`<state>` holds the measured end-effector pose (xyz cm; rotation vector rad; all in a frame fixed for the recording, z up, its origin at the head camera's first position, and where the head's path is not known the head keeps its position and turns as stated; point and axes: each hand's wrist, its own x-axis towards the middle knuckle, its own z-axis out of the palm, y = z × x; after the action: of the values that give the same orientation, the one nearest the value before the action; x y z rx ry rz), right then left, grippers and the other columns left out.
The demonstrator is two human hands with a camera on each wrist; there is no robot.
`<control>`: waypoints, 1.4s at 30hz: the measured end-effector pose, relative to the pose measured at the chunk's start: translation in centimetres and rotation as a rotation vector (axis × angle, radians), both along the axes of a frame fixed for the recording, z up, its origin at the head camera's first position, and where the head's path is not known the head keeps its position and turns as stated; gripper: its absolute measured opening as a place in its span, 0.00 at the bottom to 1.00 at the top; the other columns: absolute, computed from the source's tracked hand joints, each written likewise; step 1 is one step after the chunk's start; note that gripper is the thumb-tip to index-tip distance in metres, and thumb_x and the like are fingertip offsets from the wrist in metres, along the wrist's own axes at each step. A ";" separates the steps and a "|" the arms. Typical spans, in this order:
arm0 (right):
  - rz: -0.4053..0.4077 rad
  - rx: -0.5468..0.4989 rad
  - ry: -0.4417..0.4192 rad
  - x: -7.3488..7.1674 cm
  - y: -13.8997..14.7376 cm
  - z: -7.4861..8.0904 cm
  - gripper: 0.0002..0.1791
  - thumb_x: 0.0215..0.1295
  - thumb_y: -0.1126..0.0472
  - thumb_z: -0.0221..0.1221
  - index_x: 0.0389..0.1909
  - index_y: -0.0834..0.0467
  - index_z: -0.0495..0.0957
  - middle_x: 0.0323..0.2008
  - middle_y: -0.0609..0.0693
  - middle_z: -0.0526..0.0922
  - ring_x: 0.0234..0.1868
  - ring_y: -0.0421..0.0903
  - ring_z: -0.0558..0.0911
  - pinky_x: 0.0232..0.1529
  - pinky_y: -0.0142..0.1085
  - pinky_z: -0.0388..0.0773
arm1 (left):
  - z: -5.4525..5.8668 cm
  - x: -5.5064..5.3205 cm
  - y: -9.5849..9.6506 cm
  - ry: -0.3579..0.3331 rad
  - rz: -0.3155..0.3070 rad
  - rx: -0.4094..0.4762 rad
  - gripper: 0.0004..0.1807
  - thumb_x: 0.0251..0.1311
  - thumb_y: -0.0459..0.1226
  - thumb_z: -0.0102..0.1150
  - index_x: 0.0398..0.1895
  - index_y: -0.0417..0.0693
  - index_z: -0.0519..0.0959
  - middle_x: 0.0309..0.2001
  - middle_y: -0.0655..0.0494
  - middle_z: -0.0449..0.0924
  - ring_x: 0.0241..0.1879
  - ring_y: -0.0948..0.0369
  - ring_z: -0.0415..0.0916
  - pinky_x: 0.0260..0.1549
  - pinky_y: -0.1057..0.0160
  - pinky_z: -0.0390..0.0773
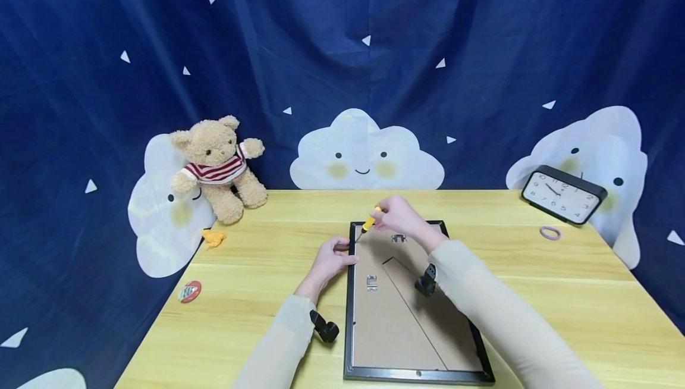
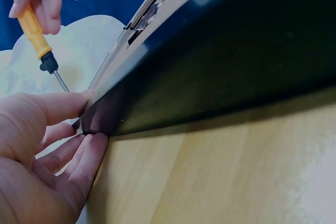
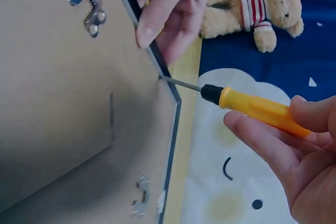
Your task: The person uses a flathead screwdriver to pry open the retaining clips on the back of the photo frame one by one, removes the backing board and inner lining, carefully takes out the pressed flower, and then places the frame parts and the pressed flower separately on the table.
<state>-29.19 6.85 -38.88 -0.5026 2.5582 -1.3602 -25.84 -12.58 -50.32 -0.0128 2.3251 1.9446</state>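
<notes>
2 pinches: left grip (image 1: 329, 261) on frame (image 1: 385, 372) with board (image 1: 382, 329) inside, right grip (image 1: 398, 216) on screwdriver (image 3: 257, 108)

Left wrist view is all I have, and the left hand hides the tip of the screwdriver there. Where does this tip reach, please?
Observer: The right wrist view shows the tip of the yellow screwdriver at the inner edge of the black frame, near a corner.
Operator: Thanks. How many metal brackets are on the brown board?
Observer: Two: the head view shows one near the far edge, one near the left edge.
Operator: Is anything on the table, right of the frame?
Observer: Yes, a clock near the far right corner.
</notes>
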 end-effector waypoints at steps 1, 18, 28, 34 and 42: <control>0.002 0.010 -0.002 -0.1 -0.3 0.1 0.12 0.67 0.64 0.53 0.34 0.71 0.77 0.30 0.61 0.82 0.30 0.52 0.84 0.35 0.39 0.83 | 0.3 0.2 0.0 -0.007 -0.003 0.008 0.23 0.43 0.25 0.68 0.47 0.36 0.75 0.44 0.43 0.76 0.32 0.59 0.74 0.30 0.65 0.80; 0.046 0.222 0.113 -0.5 -3.6 1.5 0.14 0.66 0.61 0.55 0.28 0.68 0.77 0.23 0.57 0.79 0.23 0.45 0.81 0.25 0.30 0.80 | 0.7 0.4 -0.2 -0.019 -0.032 0.017 0.27 0.45 0.26 0.68 0.51 0.32 0.72 0.47 0.39 0.75 0.34 0.59 0.75 0.31 0.62 0.80; 0.053 0.217 0.205 -0.3 -3.9 0.8 0.17 0.67 0.59 0.54 0.18 0.58 0.68 0.17 0.50 0.74 0.18 0.42 0.74 0.20 0.30 0.72 | -0.3 0.0 -0.2 0.002 0.017 -0.023 0.26 0.44 0.28 0.70 0.50 0.37 0.75 0.45 0.45 0.77 0.34 0.59 0.76 0.28 0.65 0.79; -0.085 -0.055 0.054 -0.1 -1.2 -0.6 0.12 0.69 0.62 0.50 0.34 0.68 0.75 0.30 0.60 0.81 0.31 0.53 0.83 0.34 0.38 0.83 | -0.6 -0.1 -0.2 -0.007 0.027 -0.007 0.26 0.44 0.27 0.70 0.50 0.37 0.75 0.45 0.45 0.77 0.33 0.59 0.76 0.29 0.66 0.80; -0.130 -0.390 -0.073 1.7 2.0 -1.0 0.15 0.70 0.63 0.50 0.41 0.75 0.72 0.36 0.69 0.80 0.38 0.61 0.82 0.41 0.43 0.81 | -0.5 0.0 -0.2 -0.030 0.029 0.010 0.27 0.44 0.28 0.70 0.52 0.37 0.74 0.48 0.43 0.76 0.36 0.58 0.76 0.35 0.64 0.81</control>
<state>-27.50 8.89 -39.85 -0.3408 2.3064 -1.8999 -25.81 -12.80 -50.82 -0.0755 2.3086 1.9561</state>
